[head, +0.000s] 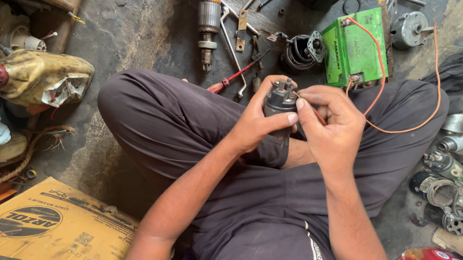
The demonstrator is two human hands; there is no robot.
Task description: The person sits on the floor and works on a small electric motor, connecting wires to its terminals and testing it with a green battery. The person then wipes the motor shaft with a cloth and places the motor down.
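Workshop floor of stained concrete (137, 36), seen from above a seated person's lap. Left hand (259, 119) wraps closed around a dark cylindrical solenoid (280, 100) at centre frame. Right hand (329, 124) pinches an orange wire (379, 77) shut against its terminals; the wire runs toward 1 o'clock to a green battery (354, 45). A red-handled screwdriver (232, 80) lies at 11 o'clock.
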